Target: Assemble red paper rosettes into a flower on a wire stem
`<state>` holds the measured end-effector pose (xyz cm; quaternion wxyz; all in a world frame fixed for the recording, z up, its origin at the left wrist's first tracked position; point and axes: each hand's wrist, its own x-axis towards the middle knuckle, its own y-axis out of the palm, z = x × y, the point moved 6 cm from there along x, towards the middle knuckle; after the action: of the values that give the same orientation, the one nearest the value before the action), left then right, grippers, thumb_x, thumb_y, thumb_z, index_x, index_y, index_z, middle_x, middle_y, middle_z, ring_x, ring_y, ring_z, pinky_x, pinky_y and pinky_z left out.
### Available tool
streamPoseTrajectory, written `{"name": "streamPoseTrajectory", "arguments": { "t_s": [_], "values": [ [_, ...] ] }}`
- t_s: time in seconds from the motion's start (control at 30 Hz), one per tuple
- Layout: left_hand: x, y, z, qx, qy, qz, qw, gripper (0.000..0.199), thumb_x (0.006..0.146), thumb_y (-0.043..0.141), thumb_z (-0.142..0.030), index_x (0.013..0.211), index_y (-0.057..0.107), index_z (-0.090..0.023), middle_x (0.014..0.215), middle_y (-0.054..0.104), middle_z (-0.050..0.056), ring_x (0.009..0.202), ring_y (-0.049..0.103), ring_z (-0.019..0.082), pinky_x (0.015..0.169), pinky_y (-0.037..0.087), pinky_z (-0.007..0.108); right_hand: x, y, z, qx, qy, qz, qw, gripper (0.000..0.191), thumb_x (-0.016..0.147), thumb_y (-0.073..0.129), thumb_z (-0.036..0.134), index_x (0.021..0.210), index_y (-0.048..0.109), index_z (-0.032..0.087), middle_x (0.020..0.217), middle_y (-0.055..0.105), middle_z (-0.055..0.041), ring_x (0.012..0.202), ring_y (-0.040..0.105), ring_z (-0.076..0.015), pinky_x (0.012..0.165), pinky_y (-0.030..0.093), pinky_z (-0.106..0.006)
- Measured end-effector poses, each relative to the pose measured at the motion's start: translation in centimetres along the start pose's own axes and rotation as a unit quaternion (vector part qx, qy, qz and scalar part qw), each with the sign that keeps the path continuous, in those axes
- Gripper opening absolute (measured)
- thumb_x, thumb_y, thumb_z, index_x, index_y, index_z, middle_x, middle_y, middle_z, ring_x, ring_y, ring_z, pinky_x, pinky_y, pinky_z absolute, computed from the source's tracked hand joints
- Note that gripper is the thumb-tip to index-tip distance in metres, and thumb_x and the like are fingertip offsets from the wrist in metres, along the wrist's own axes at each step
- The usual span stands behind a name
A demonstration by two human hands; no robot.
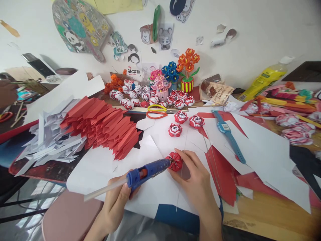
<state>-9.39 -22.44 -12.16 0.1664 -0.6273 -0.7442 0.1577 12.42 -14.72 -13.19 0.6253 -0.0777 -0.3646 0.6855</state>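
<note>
My left hand [116,201] is wrapped round a blue hot glue gun [147,172], with a pale glue stick [106,189] jutting from its back end. The gun's nozzle points at the centre of a red folded-paper flower [175,161]; whether it touches is hard to tell. My right hand [194,177] pinches that flower between thumb and fingers, over white paper [160,190]. A thin wire [179,194] lies beside the right hand. Just beyond are three finished-looking red-and-white paper flowers [175,129].
Red folded strips [100,124] and white strips [60,134] are heaped at left. Yellow and orange-handled scissors [156,111] lie behind. A blue watch [227,130] and red paper [222,174] are at right. Flower pots [187,85] stand by the wall. Another person's hand [7,92] shows far left.
</note>
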Motion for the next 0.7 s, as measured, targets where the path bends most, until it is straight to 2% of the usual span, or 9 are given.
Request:
{"name": "streamPoseTrajectory", "arguments": {
  "t_s": [0.17, 0.4, 0.53, 0.7],
  "values": [
    [0.2, 0.21, -0.31, -0.057, -0.025, 0.019, 0.998, 0.055, 0.096, 0.035, -0.057, 0.059, 0.046, -0.018, 0.057, 0.043, 0.003, 0.056, 0.037, 0.015, 0.053, 0.03, 0.029, 0.07, -0.11, 0.09, -0.003, -0.005, -0.011, 1.0, 0.046, 0.089, 0.068, 0.031, 0.132, 0.055, 0.026, 0.121, 0.059, -0.0074, 0.111, 0.059, -0.0234, 0.096, 0.051, -0.037],
    [-0.25, 0.04, 0.02, -0.066, -0.035, 0.015, 0.997, 0.055, 0.096, 0.037, -0.056, 0.058, 0.048, -0.018, 0.059, 0.044, 0.004, 0.058, 0.037, 0.015, 0.052, 0.029, 0.03, -0.14, -0.5, 0.15, -0.007, -0.007, -0.039, 0.999, 0.046, 0.089, 0.067, 0.033, 0.133, 0.055, 0.025, 0.121, 0.059, -0.0087, 0.112, 0.06, -0.0248, 0.096, 0.053, -0.038],
    [-0.5, 0.19, 0.41, -0.077, -0.046, 0.011, 0.996, 0.053, 0.095, 0.039, -0.058, 0.063, 0.052, -0.017, 0.061, 0.045, 0.005, 0.059, 0.037, 0.016, 0.052, 0.03, 0.029, -0.15, -0.44, 0.22, -0.008, -0.008, -0.028, 1.0, 0.046, 0.09, 0.066, 0.032, 0.134, 0.054, 0.026, 0.122, 0.059, -0.0092, 0.112, 0.06, -0.0255, 0.096, 0.053, -0.039],
    [-0.24, 0.35, 0.3, -0.084, -0.04, 0.016, 0.996, 0.056, 0.094, 0.038, -0.059, 0.059, 0.049, -0.017, 0.058, 0.044, 0.004, 0.057, 0.036, 0.015, 0.053, 0.03, 0.03, -0.09, -0.37, 0.3, -0.006, -0.009, -0.013, 1.0, 0.046, 0.089, 0.066, 0.03, 0.134, 0.054, 0.026, 0.121, 0.059, -0.0085, 0.111, 0.06, -0.0242, 0.095, 0.053, -0.038]
  ]
}}
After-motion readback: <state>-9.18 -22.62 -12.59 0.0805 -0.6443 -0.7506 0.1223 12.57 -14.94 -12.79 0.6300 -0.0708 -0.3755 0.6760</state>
